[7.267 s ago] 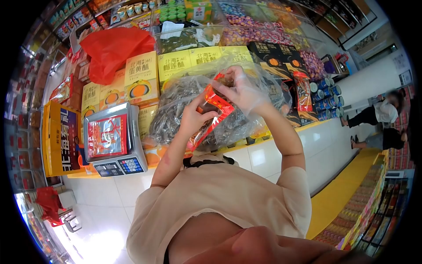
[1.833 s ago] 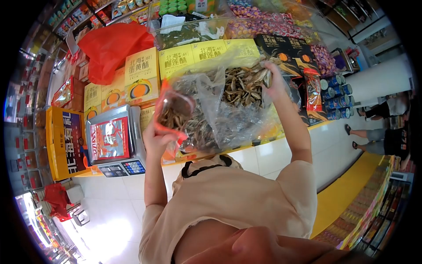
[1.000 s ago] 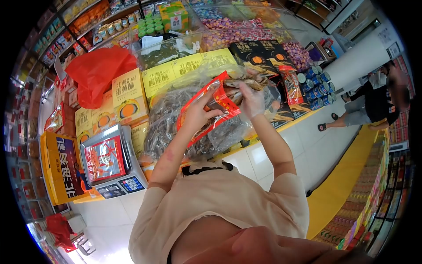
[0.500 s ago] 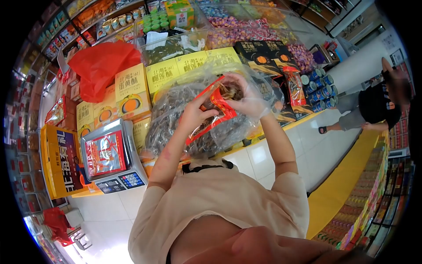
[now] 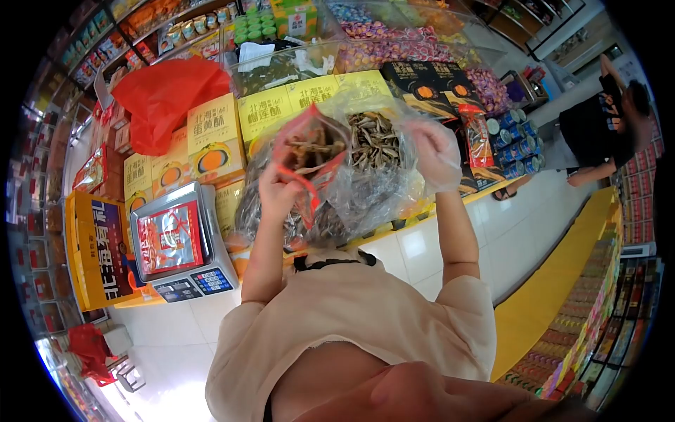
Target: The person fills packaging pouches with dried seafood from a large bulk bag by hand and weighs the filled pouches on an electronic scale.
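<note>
My left hand [image 5: 278, 191] is bare and closed on the edge of a red-trimmed pouch [image 5: 311, 200]. The pouch's mouth gapes, and brown dried pieces, apparently small fish, show inside. To its right, a large clear plastic bag [image 5: 344, 200] lies open over the boxes, with small dried fish [image 5: 375, 144] heaped in its opening. My right hand [image 5: 437, 156], in a thin clear glove, is at the bag's right edge, its fingers closed on the plastic film. Part of those fingers is blurred by the film.
A scale [image 5: 184, 243] with a red packet [image 5: 170, 237] on it stands at the left. Yellow boxes [image 5: 267, 116] and black boxes [image 5: 415, 81] lie behind the bag. Blue cans [image 5: 517, 144] are stacked at the right. A person in black [image 5: 594, 133] stands beyond them.
My right hand has left the pouch and moved right to the clear bag's edge. The pouch has shifted left in my left hand, and the dried fish in the bag are uncovered.
</note>
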{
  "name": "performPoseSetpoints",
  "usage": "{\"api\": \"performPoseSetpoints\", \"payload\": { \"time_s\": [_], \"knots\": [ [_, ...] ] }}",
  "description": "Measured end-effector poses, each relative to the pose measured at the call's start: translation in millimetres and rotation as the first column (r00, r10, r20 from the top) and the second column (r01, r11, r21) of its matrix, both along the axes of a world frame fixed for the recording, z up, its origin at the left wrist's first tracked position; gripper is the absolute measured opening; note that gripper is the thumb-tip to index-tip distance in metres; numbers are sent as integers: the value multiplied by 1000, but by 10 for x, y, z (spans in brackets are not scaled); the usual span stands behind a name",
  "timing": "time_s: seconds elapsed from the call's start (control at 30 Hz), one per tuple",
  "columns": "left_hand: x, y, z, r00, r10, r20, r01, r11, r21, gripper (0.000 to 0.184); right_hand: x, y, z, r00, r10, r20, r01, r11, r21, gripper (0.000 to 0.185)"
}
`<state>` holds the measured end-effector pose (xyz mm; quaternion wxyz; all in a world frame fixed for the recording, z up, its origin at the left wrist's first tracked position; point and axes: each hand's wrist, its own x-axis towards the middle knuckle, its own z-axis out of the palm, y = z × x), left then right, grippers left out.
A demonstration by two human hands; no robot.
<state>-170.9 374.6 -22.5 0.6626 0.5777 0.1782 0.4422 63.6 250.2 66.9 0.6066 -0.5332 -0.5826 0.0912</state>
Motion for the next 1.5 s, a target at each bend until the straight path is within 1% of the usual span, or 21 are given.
{"api": "performPoseSetpoints", "payload": {
  "time_s": [0.07,0.13,0.2,0.23,0.27,0.33,0.37,0.53,0.6,0.73,0.77,0.8,0.87,1.0,1.1,1.23,1.3,1.33,1.4,1.43,1.5],
  "knots": [
    [-81,-41,315,965,229,130,-227,973,-35,65,63,-29,-122,988,-34,-152,28,999,-37,15],
    [-205,141,71,964,240,117,-237,971,-35,61,124,-34,-224,953,-66,-296,46,996,-75,15],
    [-366,334,-223,970,30,-241,-30,1000,4,54,185,-27,-316,963,-176,-207,98,936,-338,16],
    [-393,356,-227,932,-41,-361,46,999,5,49,198,-39,-361,963,-173,-207,96,937,-335,16],
    [-358,322,-241,933,-36,-359,43,999,13,49,220,-33,-397,969,-194,-151,118,906,-407,18],
    [-331,226,-249,955,295,-4,-291,943,160,41,328,-24,-531,970,-222,-100,151,869,-472,20],
    [-379,183,-238,931,352,96,-364,916,171,36,430,-32,-640,970,-240,-35,186,830,-526,24],
    [-627,91,-426,934,275,-230,-265,961,74,16,698,1,-937,922,-253,292,386,583,-715,36],
    [-672,61,-456,950,228,-213,-246,967,-64,17,767,71,-1042,937,-141,320,346,492,-799,40],
    [-600,-134,-119,943,316,99,-328,933,147,51,734,163,-984,900,-17,435,414,343,-843,40],
    [-737,-21,-341,942,318,-102,-299,940,166,55,826,208,-1126,894,36,446,412,323,-852,40],
    [-766,-16,-396,941,322,-105,-303,939,165,55,868,264,-1187,887,91,452,408,304,-861,40],
    [-788,-2,-487,953,124,-276,-182,964,-196,59,968,361,-1270,859,180,480,420,290,-860,38],
    [-638,-181,-296,981,194,-8,-193,977,91,58,1090,612,-1503,741,395,543,497,220,-839,30],
    [-698,-105,-485,983,156,-96,-151,987,63,64,1045,773,-1603,663,543,516,561,97,-822,22],
    [-757,-126,-256,979,-55,-196,45,997,-57,68,1011,846,-1726,616,584,529,603,83,-793,18],
    [-781,-144,-246,978,-42,-203,33,998,-46,67,1124,852,-1849,515,585,627,617,255,-745,17],
    [-796,-151,-245,978,-29,-208,21,999,-37,66,1200,866,-1852,518,584,625,615,254,-747,17],
    [-824,-169,-286,982,0,-191,-4,1000,-25,66,1330,900,-1785,672,391,629,494,395,-774,20],
    [-834,-185,-315,985,30,-172,-33,999,-15,67,1242,888,-1586,670,396,627,494,393,-776,20],
    [-847,-205,-347,986,32,-163,-35,999,-19,67,963,889,-1116,713,192,674,509,518,-687,22]
  ]
}}
